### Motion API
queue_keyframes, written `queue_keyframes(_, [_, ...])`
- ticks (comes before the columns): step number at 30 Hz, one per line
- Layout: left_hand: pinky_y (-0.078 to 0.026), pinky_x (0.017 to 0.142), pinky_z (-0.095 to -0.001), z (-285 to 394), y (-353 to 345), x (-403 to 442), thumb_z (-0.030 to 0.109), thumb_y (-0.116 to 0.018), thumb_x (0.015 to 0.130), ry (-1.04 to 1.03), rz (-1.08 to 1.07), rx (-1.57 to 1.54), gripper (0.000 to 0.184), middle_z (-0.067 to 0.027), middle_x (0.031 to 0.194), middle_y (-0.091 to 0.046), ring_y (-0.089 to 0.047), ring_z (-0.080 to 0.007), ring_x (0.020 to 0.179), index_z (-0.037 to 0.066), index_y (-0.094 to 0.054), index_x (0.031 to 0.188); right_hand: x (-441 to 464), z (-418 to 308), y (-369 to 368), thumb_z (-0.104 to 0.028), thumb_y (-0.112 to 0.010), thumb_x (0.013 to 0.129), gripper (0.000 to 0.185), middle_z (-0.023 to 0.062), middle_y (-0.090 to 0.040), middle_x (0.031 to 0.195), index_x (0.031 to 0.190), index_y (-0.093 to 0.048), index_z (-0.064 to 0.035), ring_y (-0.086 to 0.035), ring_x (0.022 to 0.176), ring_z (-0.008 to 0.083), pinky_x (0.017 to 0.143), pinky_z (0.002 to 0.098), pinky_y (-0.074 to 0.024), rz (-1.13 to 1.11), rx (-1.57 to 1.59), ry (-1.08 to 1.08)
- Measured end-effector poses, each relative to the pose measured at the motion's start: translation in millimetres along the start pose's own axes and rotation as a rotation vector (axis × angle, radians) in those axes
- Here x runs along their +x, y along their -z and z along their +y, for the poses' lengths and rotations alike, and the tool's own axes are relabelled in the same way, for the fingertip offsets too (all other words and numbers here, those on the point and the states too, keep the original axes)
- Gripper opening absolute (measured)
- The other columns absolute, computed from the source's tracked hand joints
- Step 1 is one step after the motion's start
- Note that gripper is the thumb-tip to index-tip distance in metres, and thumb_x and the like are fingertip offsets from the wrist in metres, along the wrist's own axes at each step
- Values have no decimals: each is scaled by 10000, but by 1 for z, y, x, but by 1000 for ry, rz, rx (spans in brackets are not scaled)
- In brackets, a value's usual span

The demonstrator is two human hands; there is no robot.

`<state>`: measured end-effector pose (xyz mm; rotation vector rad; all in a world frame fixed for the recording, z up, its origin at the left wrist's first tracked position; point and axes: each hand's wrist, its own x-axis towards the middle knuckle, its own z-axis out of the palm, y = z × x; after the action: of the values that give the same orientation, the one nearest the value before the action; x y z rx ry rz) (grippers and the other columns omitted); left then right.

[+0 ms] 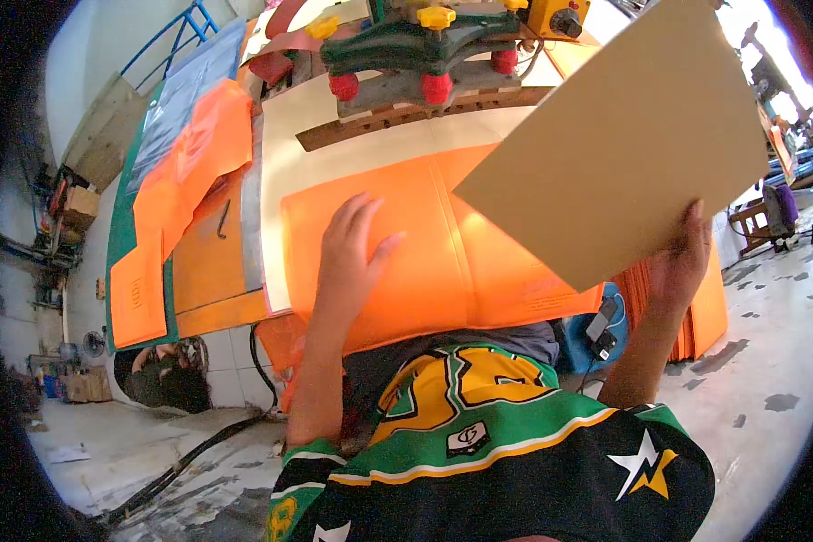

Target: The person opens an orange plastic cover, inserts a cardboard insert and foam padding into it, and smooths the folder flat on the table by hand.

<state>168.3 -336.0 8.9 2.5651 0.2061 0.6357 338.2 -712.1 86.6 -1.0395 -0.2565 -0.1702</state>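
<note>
A flat brown board (632, 144) is raised at the right, its lower edge gripped by my right hand (680, 262). My left hand (352, 248) is over the left half of an orange plastic folder (406, 217), fingers stretched and thumb apart, holding nothing. Whether its palm touches the folder I cannot tell. The folder lies spread out on the machine bed, a crease down its middle and faint print near its lower right. Part of its right half is hidden behind the board.
A green press head (415, 59) with yellow knobs and red feet stands over a cream sheet (294, 117). Loose orange sheets (194, 163) and a hex key (223, 219) lie at the left. Beside my right forearm stands a stack of orange folders (705, 312); a black cable (190, 456) crosses the floor.
</note>
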Motion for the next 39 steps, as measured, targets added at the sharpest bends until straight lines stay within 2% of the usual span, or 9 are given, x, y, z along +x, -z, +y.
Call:
queue_keyframes(6, [-144,1225,-619,-5,-13,6,535,-535,994,-45,-273,362,732,-122,1677,-259,-218,-374,1547,154,-340,1587,8,-21,6,-282,-557,1064,521,119,-523,1484,1499,-433,-24,-526,1335,251,1125,444,-443,178,-3,129])
queue_keyframes(15, [-150,1224,-598,-63,60,-34,523,-535,995,46,-285,356,666,-93,1660,-318,-255,-345,1539,190,-420,1561,34,-32,64,-259,-594,1042,493,105,-566,1446,1447,-490,2,-521,1334,255,1138,474,-401,375,27,145])
queue_keyframes(20, [-144,1227,-592,-83,82,-39,498,-562,987,51,-324,335,673,-110,1660,-314,-249,-333,1544,156,-432,1552,46,-21,103,-253,-590,1045,482,111,-568,1445,1446,-501,-3,-530,1326,254,1149,460,-396,258,-334,348])
queue_keyframes(24, [-269,1207,-506,-73,76,-30,466,-629,966,70,-234,232,635,-171,1565,-440,-385,-355,1465,76,-532,1458,46,-23,76,-244,-591,1046,455,120,-581,1418,1428,-517,-9,-535,1315,246,1135,444,-414,251,-408,391])
queue_keyframes(26, [-324,1189,-472,-50,65,-17,459,-653,957,122,-158,129,628,-194,1512,-501,-448,-364,1422,39,-567,1415,43,-25,26,-234,-590,1047,418,122,-600,1378,1395,-539,-7,-563,1276,234,1106,430,-447,198,-51,138])
queue_keyframes(30, [-416,1127,-426,-17,45,9,525,-641,966,50,-35,-455,699,-182,1357,-629,-575,-318,1301,-31,-560,1381,40,3,-29,-267,-620,1026,485,137,-636,1298,1402,-522,24,-624,1151,231,1035,346,-465,-41,-73,27])
queue_keyframes(32, [-434,1107,-429,9,50,19,558,-634,961,101,-173,-1189,774,-171,1343,-631,-592,-286,1281,-36,-497,1438,29,17,-65,-215,-602,1033,439,130,-655,1274,1387,-526,32,-635,1141,213,1019,348,-484,-162,-17,-7])
queue_keyframes(37, [-501,1015,-380,29,59,0,318,-713,970,189,-116,-1067,592,-132,1292,-658,-643,-216,1165,-37,-516,1401,1,29,-123,-233,-630,1015,472,134,-670,1254,1391,-519,28,-653,1117,207,990,350,-510,-422,-9,-202])
queue_keyframes(39, [-511,994,-359,19,61,-15,180,-725,950,497,-128,-910,473,-117,1258,-676,-647,-193,1134,-27,-565,1345,-10,38,-132,-235,-625,1020,478,132,-669,1256,1401,-510,31,-653,1118,205,986,353,-509,-489,47,-309])
